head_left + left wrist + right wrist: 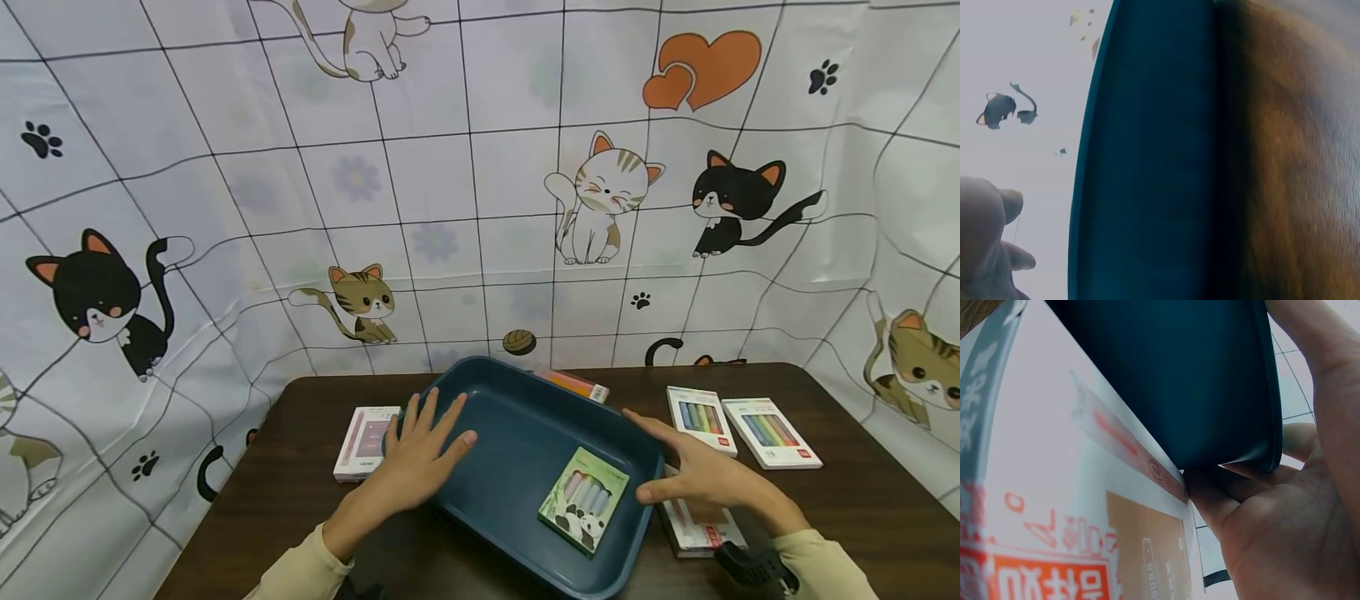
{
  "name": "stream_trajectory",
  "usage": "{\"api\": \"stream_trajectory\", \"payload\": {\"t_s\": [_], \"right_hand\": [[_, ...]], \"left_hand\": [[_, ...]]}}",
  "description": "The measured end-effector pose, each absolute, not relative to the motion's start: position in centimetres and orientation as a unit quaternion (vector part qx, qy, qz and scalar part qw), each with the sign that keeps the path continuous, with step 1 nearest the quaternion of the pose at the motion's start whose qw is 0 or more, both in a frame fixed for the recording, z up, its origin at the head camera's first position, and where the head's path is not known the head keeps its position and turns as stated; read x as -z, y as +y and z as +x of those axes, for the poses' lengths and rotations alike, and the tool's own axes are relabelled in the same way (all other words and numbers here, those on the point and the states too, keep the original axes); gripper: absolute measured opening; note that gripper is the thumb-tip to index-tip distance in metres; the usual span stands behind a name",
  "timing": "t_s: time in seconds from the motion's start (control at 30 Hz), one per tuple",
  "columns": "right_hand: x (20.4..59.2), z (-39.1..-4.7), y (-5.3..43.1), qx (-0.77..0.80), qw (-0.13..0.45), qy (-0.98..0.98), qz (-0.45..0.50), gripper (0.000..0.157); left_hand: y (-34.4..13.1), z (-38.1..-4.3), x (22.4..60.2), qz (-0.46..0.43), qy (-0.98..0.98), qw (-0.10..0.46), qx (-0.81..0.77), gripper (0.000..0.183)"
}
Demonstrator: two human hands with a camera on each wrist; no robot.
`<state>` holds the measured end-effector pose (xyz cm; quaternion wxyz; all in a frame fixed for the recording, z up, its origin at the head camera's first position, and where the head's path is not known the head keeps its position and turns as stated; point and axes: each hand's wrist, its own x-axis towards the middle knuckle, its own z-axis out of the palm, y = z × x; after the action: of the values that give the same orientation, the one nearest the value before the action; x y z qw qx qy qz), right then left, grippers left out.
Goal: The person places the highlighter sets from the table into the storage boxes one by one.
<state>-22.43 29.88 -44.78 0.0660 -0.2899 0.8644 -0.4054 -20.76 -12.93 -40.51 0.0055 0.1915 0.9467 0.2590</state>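
A dark blue rectangular tray (pixel 498 442) lies at an angle on the table. Inside it, toward the near right, is a green panda box (pixel 585 500) with pastel sticks pictured on the front. My left hand (pixel 420 458) is spread over the tray's left end, fingers apart. At the right end, my right hand (pixel 701 471) has its thumb and fingers apart at the rim. The right wrist view shows the fingers (pixel 1210 497) against the tray's outer side, close to a white box (pixel 1054 456) with red print. Whether the left fingers touch the tray I cannot tell.
Two white boxes of coloured sticks, one (pixel 701 421) beside the other (pixel 772 433), lie at the right. A white and pink box (pixel 366 442) sits left of the tray. An orange pack (pixel 573 385) is partly hidden behind it. Cat-print cloth (pixel 480 183) surrounds the dark table (pixel 255 508).
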Motion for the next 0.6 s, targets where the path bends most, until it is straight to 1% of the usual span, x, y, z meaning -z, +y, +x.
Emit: {"api": "stream_trajectory", "payload": {"t_s": [0.33, 0.6], "right_hand": [[44.8, -22.5, 29.9, 0.417, 0.076, 0.862, -0.277, 0.102], [45.0, -22.6, 29.9, 0.411, 0.073, 0.865, -0.28, 0.103]], "left_hand": [[-16.1, -21.3, 40.6, 0.134, 0.954, 0.006, -0.268, 0.071], [-18.7, -21.6, 40.5, 0.115, 0.954, 0.003, -0.277, 0.072]]}}
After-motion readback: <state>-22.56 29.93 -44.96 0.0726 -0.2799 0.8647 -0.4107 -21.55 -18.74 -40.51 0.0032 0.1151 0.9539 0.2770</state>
